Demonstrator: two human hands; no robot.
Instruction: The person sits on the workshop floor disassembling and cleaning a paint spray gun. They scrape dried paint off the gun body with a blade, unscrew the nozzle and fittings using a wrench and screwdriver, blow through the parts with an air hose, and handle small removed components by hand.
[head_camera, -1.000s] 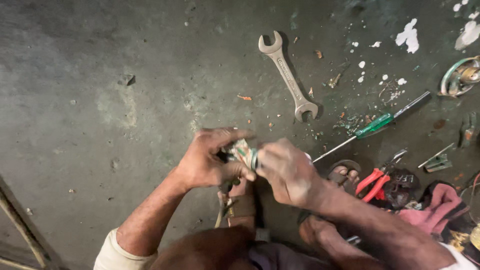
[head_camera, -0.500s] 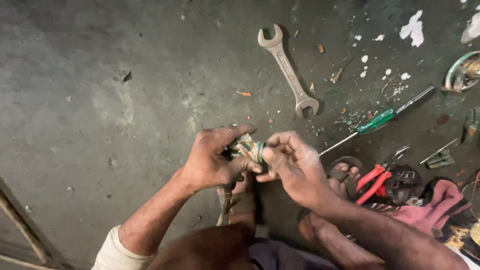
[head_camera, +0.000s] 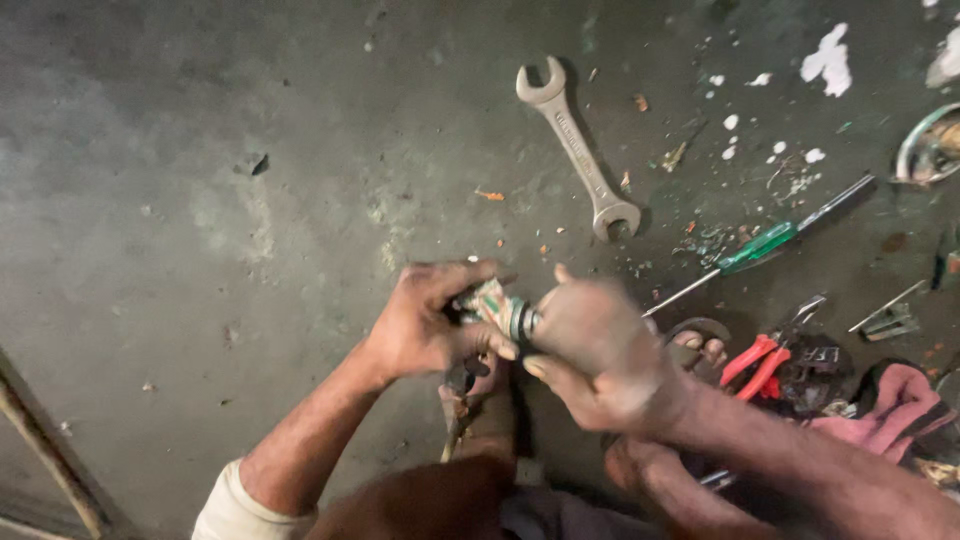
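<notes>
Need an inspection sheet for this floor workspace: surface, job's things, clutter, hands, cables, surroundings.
Surface: dark stained concrete floor, gritty, with white paint flecks.
Job's things: small cylindrical part with dark rings, held between both hands above the floor.
Clutter: grey double-ended open spanner; green-handled screwdriver; red-handled pliers; pink cloth; small debris.
Hands: left hand and right hand both grip the part; right one blurred.
Cables: nothing seen.
Surroundings: metal bar at lower left; round metal object at right edge.
</notes>
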